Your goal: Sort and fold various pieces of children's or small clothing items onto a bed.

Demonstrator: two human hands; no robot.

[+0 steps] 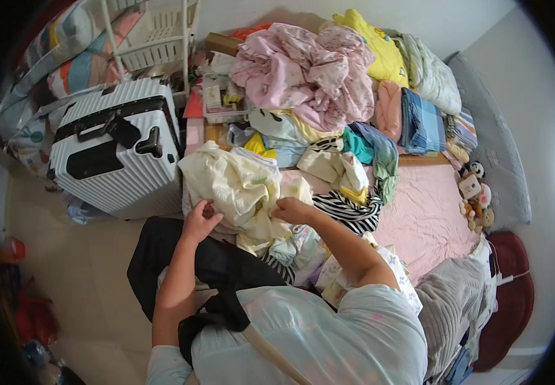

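Note:
A rumpled pale yellow cloth garment (235,179) lies bunched on the near left part of the bed. My right hand (295,210) is closed on its right side, pinching the fabric. At the garment's lower left edge is my left hand (199,222), its thumb and fingers apart with no fabric visibly gripped. Black-and-white striped cloth (348,212) lies just right of my right hand. Dark black fabric (226,260) is spread below my left hand, close to my body.
A white ribbed suitcase (120,160) stands at the left. Pink floral bedding (309,70) is heaped at the back, near a yellow pillow (373,48) and folded blue cloth (422,122). Plush toys (476,192) sit at the right. A grey knitted item (454,298) lies near right.

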